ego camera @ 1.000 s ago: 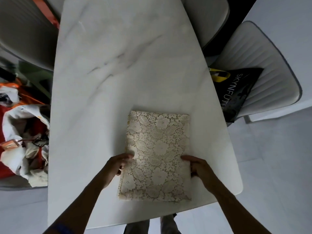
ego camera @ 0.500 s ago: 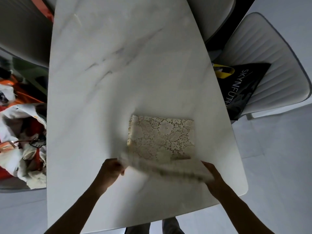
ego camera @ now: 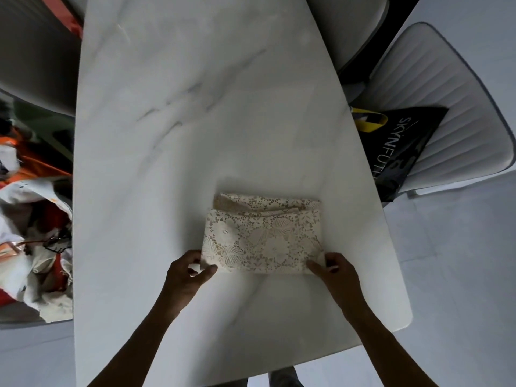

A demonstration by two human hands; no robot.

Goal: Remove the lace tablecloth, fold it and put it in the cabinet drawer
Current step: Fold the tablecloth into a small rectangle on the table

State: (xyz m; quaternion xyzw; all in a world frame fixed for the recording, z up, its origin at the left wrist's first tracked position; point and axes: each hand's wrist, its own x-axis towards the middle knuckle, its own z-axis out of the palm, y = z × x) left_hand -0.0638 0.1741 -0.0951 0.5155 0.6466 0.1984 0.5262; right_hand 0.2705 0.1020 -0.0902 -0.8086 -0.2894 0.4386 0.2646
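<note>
We pinch the near left corner of the folded lace tablecloth (ego camera: 262,236) with our left hand (ego camera: 187,275), thumb and fingers curled around its edge. Our right hand (ego camera: 333,270) grips the near right corner, fingers curled over bunched fabric. The cloth lies flat on the white marble table (ego camera: 195,121), its far layers peeking out unevenly. To the right, a black bag (ego camera: 402,146) rests on a white chair (ego camera: 446,101), its lettering partly cut off by the table edge. Left, a heap of clothes (ego camera: 33,236) is hard to make out
</note>
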